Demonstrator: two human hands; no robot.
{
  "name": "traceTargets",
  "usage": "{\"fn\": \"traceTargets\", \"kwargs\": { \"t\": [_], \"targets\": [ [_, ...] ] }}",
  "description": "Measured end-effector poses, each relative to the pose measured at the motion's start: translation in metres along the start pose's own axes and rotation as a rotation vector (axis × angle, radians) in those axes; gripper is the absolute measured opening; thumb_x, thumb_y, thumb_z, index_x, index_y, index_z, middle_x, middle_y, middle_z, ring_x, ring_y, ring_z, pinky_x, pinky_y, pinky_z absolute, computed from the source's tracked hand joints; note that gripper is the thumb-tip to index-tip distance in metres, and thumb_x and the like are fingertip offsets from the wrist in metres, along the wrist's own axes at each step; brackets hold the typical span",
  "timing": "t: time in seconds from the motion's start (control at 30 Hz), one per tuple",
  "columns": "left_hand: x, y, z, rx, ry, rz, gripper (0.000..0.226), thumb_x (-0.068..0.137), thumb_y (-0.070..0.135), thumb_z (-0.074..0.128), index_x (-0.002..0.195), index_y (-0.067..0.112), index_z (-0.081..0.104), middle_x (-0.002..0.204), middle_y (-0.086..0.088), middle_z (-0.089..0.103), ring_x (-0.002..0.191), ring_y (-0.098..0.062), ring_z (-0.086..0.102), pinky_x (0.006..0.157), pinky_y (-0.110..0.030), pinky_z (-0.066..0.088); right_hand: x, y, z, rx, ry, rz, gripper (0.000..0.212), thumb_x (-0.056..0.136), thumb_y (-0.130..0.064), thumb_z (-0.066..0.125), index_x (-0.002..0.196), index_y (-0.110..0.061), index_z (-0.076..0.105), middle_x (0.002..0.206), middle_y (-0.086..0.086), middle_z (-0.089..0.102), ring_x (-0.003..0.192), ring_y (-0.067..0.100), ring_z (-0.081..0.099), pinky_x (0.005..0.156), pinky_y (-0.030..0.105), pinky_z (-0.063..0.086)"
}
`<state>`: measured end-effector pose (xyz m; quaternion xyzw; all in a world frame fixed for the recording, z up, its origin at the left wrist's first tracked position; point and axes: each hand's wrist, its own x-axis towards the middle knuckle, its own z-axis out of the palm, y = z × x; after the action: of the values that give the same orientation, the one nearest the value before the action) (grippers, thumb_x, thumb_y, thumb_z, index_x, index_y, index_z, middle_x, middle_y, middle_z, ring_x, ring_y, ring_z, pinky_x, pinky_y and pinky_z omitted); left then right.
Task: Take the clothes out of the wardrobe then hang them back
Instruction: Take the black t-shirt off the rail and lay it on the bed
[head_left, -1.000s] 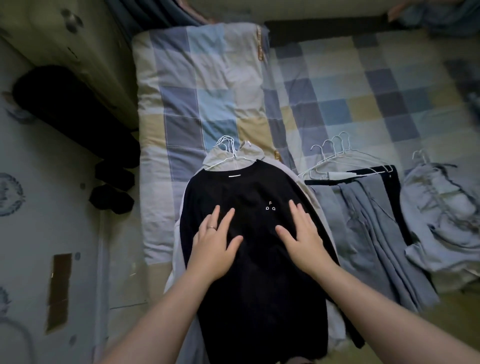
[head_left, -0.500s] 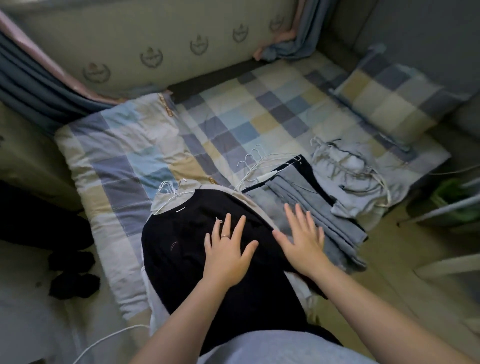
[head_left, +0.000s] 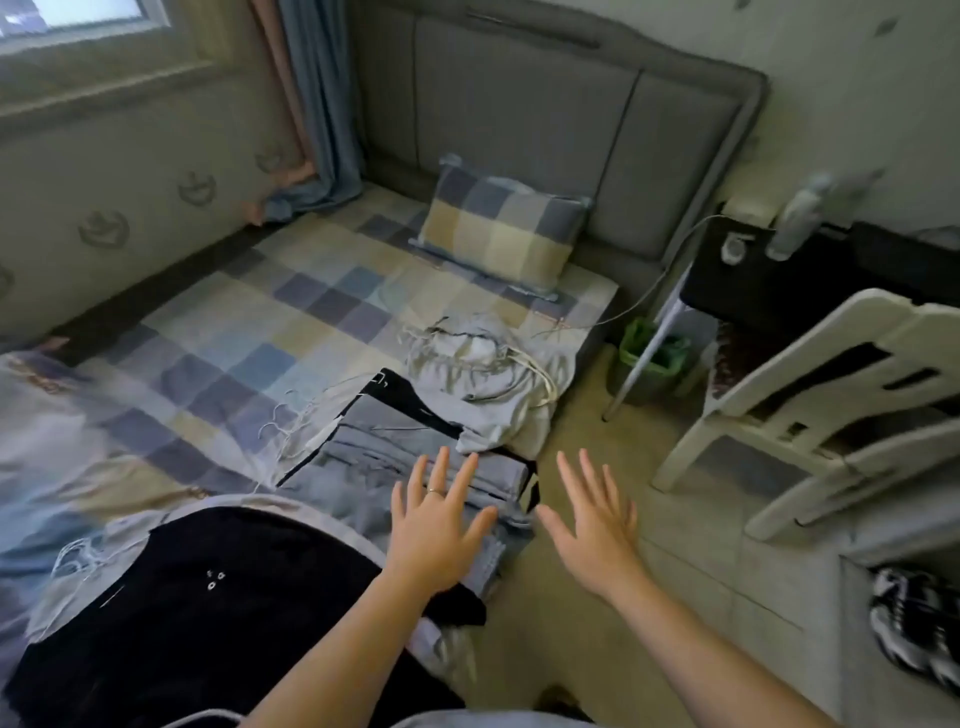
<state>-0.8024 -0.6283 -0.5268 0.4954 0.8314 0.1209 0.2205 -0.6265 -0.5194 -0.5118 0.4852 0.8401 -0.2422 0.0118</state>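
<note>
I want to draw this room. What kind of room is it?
Most likely a bedroom: there is a blue-and-yellow checked bed sheet, a matching checked pillow by a grey padded headboard, and grey clothes on white wire hangers laid out on the sheet.

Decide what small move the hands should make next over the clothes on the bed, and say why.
Probably lower the left hand onto the grey trousers and grip them near their wire hangers. Both hands are open and empty; the left is over that pile, the right hand beside the bed.
</note>
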Motion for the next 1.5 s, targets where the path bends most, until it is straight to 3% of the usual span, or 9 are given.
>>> {"fn": "traceTargets", "kwargs": {
  "t": [0.2, 0.37, 0.53, 0.73, 0.83, 1.0, 1.17, 1.33, 1.5],
  "targets": [
    [0.065, 0.145, 0.039, 0.074, -0.009, 0.195, 0.084, 0.077, 0.081, -0.004, 0.154, 0.046, -0.005, 0.166, 0.005, -0.01, 0.151, -0.022, -0.015, 0.12, -0.048, -0.008, 0.006, 0.13, -0.074, 0.023, 0.122, 0.151, 0.07, 0.095, -0.065, 0.029, 0.152, -0.046, -0.007, 0.162, -0.012, -0.016, 0.149, 0.019, -0.015, 0.119, 0.055, -0.002],
    [0.111, 0.263, 0.065, 0.12, -0.058, 0.422, 0.072, 0.092, 0.074, 0.016, 0.154, 0.045, -0.005, 0.166, 0.005, -0.01, 0.151, -0.023, -0.015, 0.12, -0.049, -0.006, -0.007, 0.225, -0.134, 0.067, 0.251, 0.314, 0.07, 0.096, -0.064, 0.029, 0.151, -0.046, -0.009, 0.162, -0.012, -0.017, 0.149, 0.018, -0.017, 0.119, 0.053, -0.005],
    [0.147, 0.386, 0.078, 0.122, -0.122, 0.69, 0.076, 0.086, 0.076, 0.008, 0.154, 0.045, -0.005, 0.165, 0.006, -0.01, 0.151, -0.022, -0.017, 0.121, -0.051, -0.007, -0.03, 0.31, -0.185, 0.088, 0.405, 0.495, 0.071, 0.094, -0.067, 0.028, 0.152, -0.045, -0.008, 0.162, -0.012, -0.016, 0.148, 0.016, -0.02, 0.119, 0.052, -0.007],
    [0.194, 0.538, 0.101, 0.091, -0.159, 1.042, 0.071, 0.091, 0.074, 0.014, 0.154, 0.046, -0.003, 0.166, 0.006, -0.008, 0.151, -0.02, -0.016, 0.12, -0.048, -0.009, -0.055, 0.393, -0.256, 0.054, 0.634, 0.7, 0.07, 0.095, -0.064, 0.032, 0.152, -0.045, -0.004, 0.163, -0.012, -0.012, 0.149, 0.019, -0.018, 0.117, 0.053, -0.008],
    [0.216, 0.628, 0.105, 0.05, -0.175, 1.23, 0.074, 0.088, 0.079, 0.01, 0.154, 0.047, -0.001, 0.166, 0.007, -0.005, 0.152, -0.02, -0.012, 0.121, -0.05, -0.003, -0.063, 0.43, -0.301, -0.006, 0.724, 0.812, 0.07, 0.096, -0.064, 0.029, 0.153, -0.042, -0.004, 0.163, -0.011, -0.013, 0.148, 0.018, -0.02, 0.117, 0.053, -0.01],
    [0.235, 0.773, 0.093, -0.039, -0.196, 1.549, 0.078, 0.084, 0.082, 0.011, 0.154, 0.048, 0.005, 0.166, 0.009, -0.002, 0.152, -0.018, -0.009, 0.121, -0.049, 0.001, -0.08, 0.474, -0.388, -0.099, 0.891, 1.029, 0.081, 0.081, -0.076, 0.006, 0.153, -0.041, -0.006, 0.161, -0.013, -0.018, 0.148, 0.017, -0.021, 0.117, 0.049, -0.013],
    [0.226, 0.908, 0.064, -0.106, -0.152, 1.839, 0.081, 0.08, 0.085, 0.0, 0.153, 0.049, 0.005, 0.166, 0.008, 0.002, 0.152, -0.019, -0.004, 0.121, -0.045, 0.003, -0.109, 0.493, -0.479, -0.245, 1.024, 1.191, 0.071, 0.087, -0.075, 0.011, 0.147, -0.049, -0.017, 0.151, -0.02, -0.029, 0.147, 0.016, -0.021, 0.117, 0.047, -0.014],
    [0.19, 1.018, 0.036, -0.204, -0.09, 2.051, 0.084, 0.077, 0.086, -0.005, 0.153, 0.049, 0.0, 0.165, 0.011, -0.001, 0.152, -0.017, -0.007, 0.121, -0.042, 0.001, -0.15, 0.494, -0.564, -0.44, 1.065, 1.339, 0.067, 0.094, -0.068, 0.019, 0.144, -0.052, -0.024, 0.154, -0.021, -0.032, 0.142, 0.011, -0.034, 0.117, 0.047, -0.017],
    [0.138, 1.11, 0.012, -0.288, -0.043, 2.166, 0.081, 0.081, 0.082, 0.005, 0.154, 0.047, 0.0, 0.165, 0.012, -0.006, 0.151, -0.016, -0.011, 0.12, -0.039, -0.001, -0.199, 0.5, -0.637, -0.68, 1.099, 1.432, 0.07, 0.091, -0.068, 0.013, 0.149, -0.046, -0.019, 0.156, -0.019, -0.03, 0.141, 0.011, -0.037, 0.118, 0.049, -0.014]
  ]
}}
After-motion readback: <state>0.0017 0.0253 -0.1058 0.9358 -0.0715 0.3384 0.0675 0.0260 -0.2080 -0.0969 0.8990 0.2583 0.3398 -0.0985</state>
